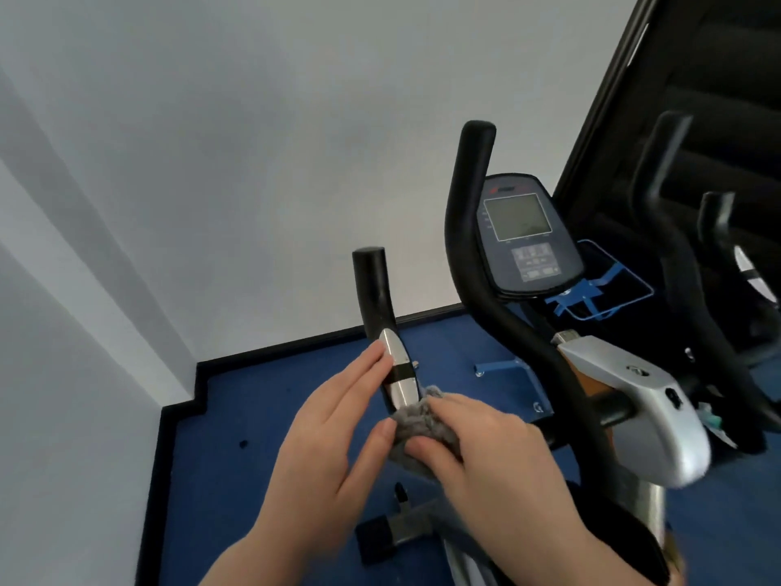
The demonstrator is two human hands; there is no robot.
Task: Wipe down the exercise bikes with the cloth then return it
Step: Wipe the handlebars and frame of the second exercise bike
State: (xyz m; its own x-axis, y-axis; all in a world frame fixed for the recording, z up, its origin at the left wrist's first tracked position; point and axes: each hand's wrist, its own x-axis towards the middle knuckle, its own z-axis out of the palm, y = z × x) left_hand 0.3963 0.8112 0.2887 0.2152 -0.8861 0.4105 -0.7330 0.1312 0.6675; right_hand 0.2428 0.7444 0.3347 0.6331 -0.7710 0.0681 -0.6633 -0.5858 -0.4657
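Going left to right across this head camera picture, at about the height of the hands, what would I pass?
Grey wall → blue floor → left hand → grey cloth → right hand → silver bike housing

One grey cloth (416, 429) beside console (526, 236); two hands: left hand (334, 437), right hand (486, 450); two exercise bikes: near bike (642, 399), far bike (718, 255).
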